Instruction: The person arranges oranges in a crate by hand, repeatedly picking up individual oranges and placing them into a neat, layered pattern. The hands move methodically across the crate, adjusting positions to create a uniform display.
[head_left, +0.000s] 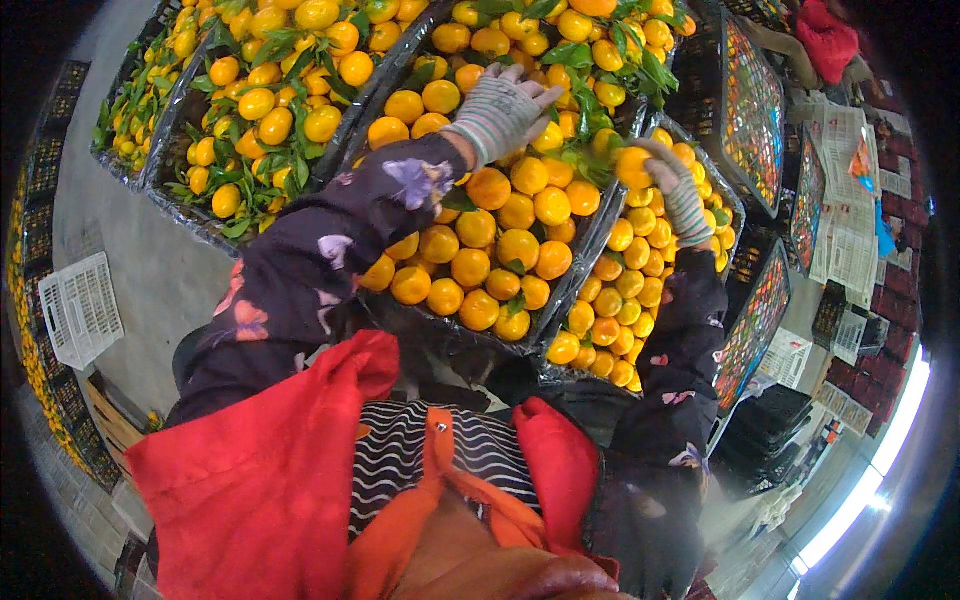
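My left hand (504, 112), in a striped knit glove, lies with spread fingers over mandarins at the upper middle of the central lined crate; whether it touches one beneath the palm is hidden. A mandarin (634, 166) is in my gloved right hand (670, 180), above the divide between the central crate and the right-hand crate. Rows of leafless mandarins (488, 188) fill the near part of the central crate, while fruit with green leaves (570, 56) lies at its far end. Smaller mandarins (630, 283) are packed in the right-hand crate.
Crates of leafy mandarins (276, 126) stand at the left. A white plastic crate (81, 310) sits on the floor at far left. Net-covered crates (753, 112) line the right side, near stacked black crates (765, 431). Another person in red (825, 41) is at the upper right.
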